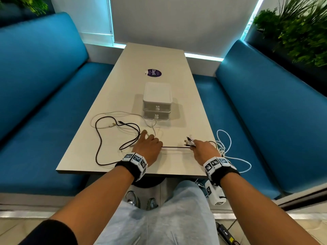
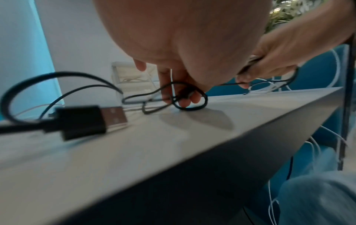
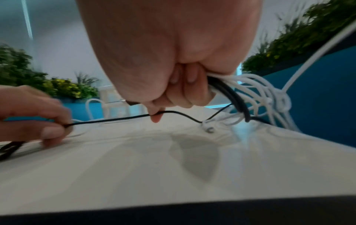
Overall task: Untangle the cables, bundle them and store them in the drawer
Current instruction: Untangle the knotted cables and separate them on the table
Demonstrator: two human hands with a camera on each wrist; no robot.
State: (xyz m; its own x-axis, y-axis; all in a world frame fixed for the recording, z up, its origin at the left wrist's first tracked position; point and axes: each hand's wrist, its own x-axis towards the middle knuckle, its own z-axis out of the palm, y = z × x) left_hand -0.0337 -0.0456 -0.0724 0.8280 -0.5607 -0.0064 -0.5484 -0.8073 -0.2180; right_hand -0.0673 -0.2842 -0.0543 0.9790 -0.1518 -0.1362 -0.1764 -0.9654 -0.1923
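Nearest me, my left hand [image 1: 148, 149] rests low on the pale beige laminate surface [image 1: 85, 161], its fingers [image 2: 185, 100] curled down around a thin black cable [image 1: 175, 147]. That cable runs taut across to my right hand [image 1: 203, 149], well apart from the left. The right hand's fingers [image 3: 185, 94] are clenched on a bunch of white cords and black leads [image 3: 250, 89], connector ends sticking out above the fist in the head view, while one fingertip hooks the taut black strand. White loops [image 1: 224, 138] spill from this bunch over the surface's right edge.

Left of my left hand, the black cable wanders in a large loose loop [image 1: 99, 135], with a USB plug [image 2: 86, 121] lying flat near the wrist camera. A thin white cable [image 1: 113, 114] curves beyond it.

Farther on stands a small white plastic two-drawer box [image 1: 157, 101], both drawers closed. Behind it lies a round purple sticker [image 1: 154, 73]. Blue upholstered benches [image 1: 35, 85] flank the surface.
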